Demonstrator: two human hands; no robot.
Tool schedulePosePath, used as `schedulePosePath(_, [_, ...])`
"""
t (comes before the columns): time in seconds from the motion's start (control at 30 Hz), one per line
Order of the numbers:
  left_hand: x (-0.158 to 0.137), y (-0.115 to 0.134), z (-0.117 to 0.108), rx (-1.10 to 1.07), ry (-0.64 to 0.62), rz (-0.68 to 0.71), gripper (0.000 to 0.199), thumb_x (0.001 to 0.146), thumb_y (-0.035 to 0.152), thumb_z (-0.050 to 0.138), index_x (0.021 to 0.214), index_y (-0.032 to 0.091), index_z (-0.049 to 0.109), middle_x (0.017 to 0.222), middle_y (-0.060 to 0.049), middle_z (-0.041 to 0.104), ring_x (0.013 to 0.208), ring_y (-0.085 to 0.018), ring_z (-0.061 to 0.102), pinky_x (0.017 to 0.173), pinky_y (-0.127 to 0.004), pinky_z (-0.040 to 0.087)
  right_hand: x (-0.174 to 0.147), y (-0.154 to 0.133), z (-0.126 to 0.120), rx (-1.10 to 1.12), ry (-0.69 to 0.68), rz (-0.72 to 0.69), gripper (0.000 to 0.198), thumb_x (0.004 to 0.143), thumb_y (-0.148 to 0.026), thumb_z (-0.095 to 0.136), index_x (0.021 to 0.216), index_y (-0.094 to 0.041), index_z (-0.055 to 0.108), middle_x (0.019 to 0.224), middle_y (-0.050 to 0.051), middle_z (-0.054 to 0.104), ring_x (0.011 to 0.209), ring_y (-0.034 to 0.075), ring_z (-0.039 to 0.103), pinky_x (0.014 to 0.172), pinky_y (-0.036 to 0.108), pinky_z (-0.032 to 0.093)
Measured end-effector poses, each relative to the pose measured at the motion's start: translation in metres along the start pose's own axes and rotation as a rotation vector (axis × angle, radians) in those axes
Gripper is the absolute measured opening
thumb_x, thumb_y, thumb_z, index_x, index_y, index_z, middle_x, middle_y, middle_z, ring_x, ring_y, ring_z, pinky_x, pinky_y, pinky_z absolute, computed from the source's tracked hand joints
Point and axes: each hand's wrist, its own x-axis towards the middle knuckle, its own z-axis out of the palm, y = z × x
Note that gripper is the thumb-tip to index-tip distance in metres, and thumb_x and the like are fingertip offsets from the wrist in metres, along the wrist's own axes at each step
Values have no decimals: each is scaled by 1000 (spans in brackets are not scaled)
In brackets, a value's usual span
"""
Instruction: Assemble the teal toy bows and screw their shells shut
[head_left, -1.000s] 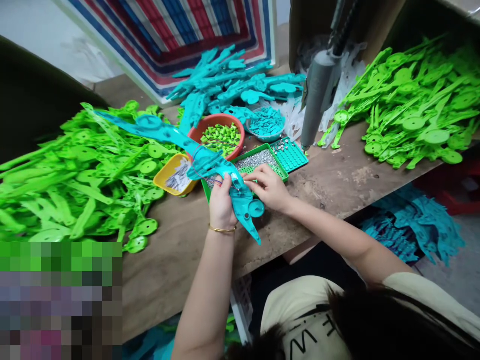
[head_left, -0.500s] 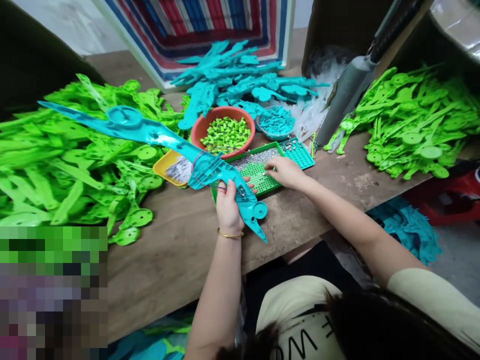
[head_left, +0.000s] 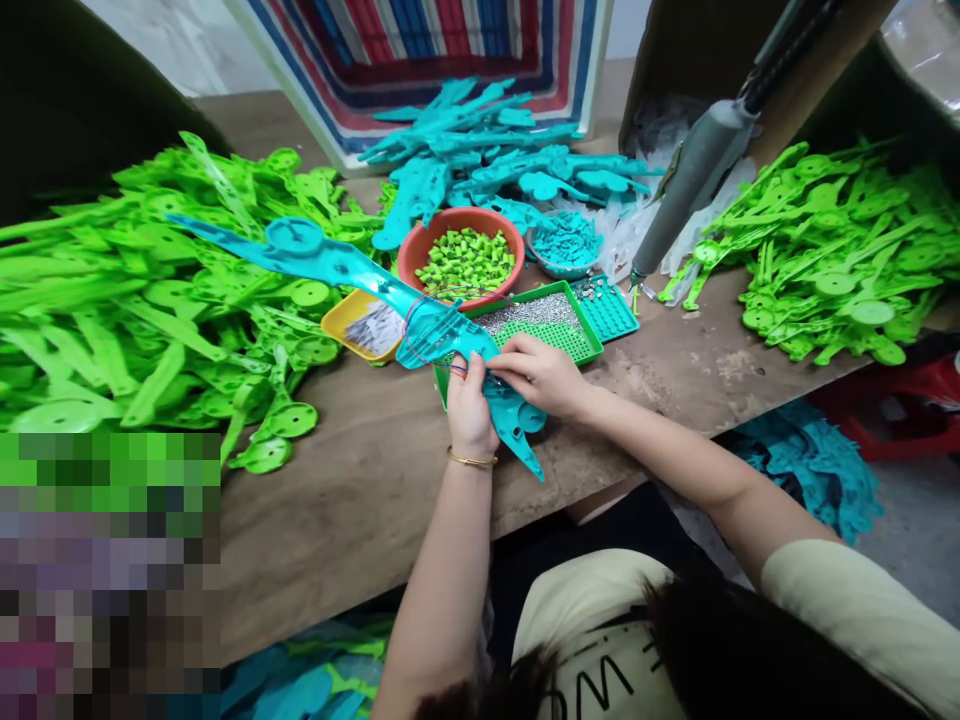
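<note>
My left hand (head_left: 472, 412) is wrapped round the near part of a long turquoise plastic shell (head_left: 356, 272), which slants up to the left above the table. Thin dark and reddish wires (head_left: 411, 318) loop over its middle. My right hand (head_left: 553, 378) is pinched at the shell's near end, its fingertips against the inner side beside my left thumb. Whatever sits between those fingertips is too small to make out. Just beyond both hands lies a green perforated tray (head_left: 591, 350) holding many tiny silvery parts (head_left: 541, 314).
Behind stand a red bowl (head_left: 407, 262) of small green pieces, a bowl of turquoise pieces (head_left: 564, 243) and a yellow tray (head_left: 337, 322). Green shells pile up left (head_left: 187, 290) and right (head_left: 832, 260); turquoise shells (head_left: 480, 150) lie at the back. A grey hanging tool (head_left: 686, 185) slants down right.
My right hand has come from the green tray to the near end of the turquoise shell. My left hand still holds the shell. The whole view has shifted slightly.
</note>
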Motion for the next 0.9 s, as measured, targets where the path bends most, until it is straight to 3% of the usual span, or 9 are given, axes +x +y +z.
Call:
schedulePosePath(0.1, [0, 0, -1, 10, -14, -32, 38, 68, 48, 81, 87, 22, 60, 82, 3, 71, 78, -12, 68, 78, -25, 55, 3, 18, -8, -35, 118, 59, 30, 98, -32, 47, 113, -20, 69, 100, 7, 66, 93, 16, 61, 81, 29, 51])
schedulePosePath(0.2, [-2, 2, -1, 35, -68, -100, 39, 73, 51, 76, 92, 22, 59, 80, 0, 72, 75, -16, 70, 75, -31, 58, 14, 58, -37, -191, 264, 397, 30, 97, -24, 44, 113, -16, 68, 108, 10, 68, 100, 18, 60, 92, 33, 48])
schedulePosePath(0.27, [-3, 3, -1, 49, -88, -117, 40, 73, 51, 76, 92, 21, 57, 79, -1, 73, 72, -17, 71, 72, -32, 59, 21, 88, -56, -321, 160, 630, 30, 95, -18, 44, 108, -13, 70, 108, 12, 69, 102, 20, 61, 95, 35, 46])
schedulePosePath(0.33, [-3, 4, -1, 62, -88, -116, 42, 73, 52, 76, 93, 20, 56, 80, -2, 73, 70, -16, 71, 71, -32, 59, 23, 111, -66, -366, 75, 713, 28, 91, -16, 48, 103, -11, 72, 104, 13, 71, 100, 22, 63, 96, 37, 45])
schedulePosePath(0.47, [-3, 5, -1, 81, -81, -118, 45, 71, 53, 77, 94, 20, 56, 81, -2, 74, 67, -16, 71, 70, -32, 60, 17, 130, -62, -378, 1, 716, 26, 87, -19, 53, 100, -14, 75, 103, 11, 71, 99, 23, 63, 94, 35, 45])
schedulePosePath(0.67, [-3, 6, -1, 96, -89, -121, 46, 70, 53, 77, 92, 19, 57, 82, -3, 75, 66, -16, 71, 69, -32, 60, 6, 124, -59, -424, -4, 713, 24, 88, -19, 51, 99, -14, 72, 109, 13, 67, 101, 24, 60, 94, 36, 45])
schedulePosePath(0.8, [-3, 5, -1, 84, -93, -131, 45, 70, 53, 78, 91, 20, 57, 81, -2, 75, 65, -15, 70, 69, -32, 60, 5, 98, -69, -472, 70, 737, 28, 94, -23, 44, 107, -10, 65, 114, 18, 62, 100, 26, 60, 90, 40, 46])
schedulePosePath(0.9, [-2, 3, -1, 67, -93, -142, 45, 69, 53, 78, 91, 21, 57, 79, -1, 74, 67, -16, 70, 68, -31, 59, 2, 60, -62, -428, 150, 536, 30, 98, -27, 39, 104, -11, 64, 106, 16, 62, 99, 24, 60, 89, 38, 47])
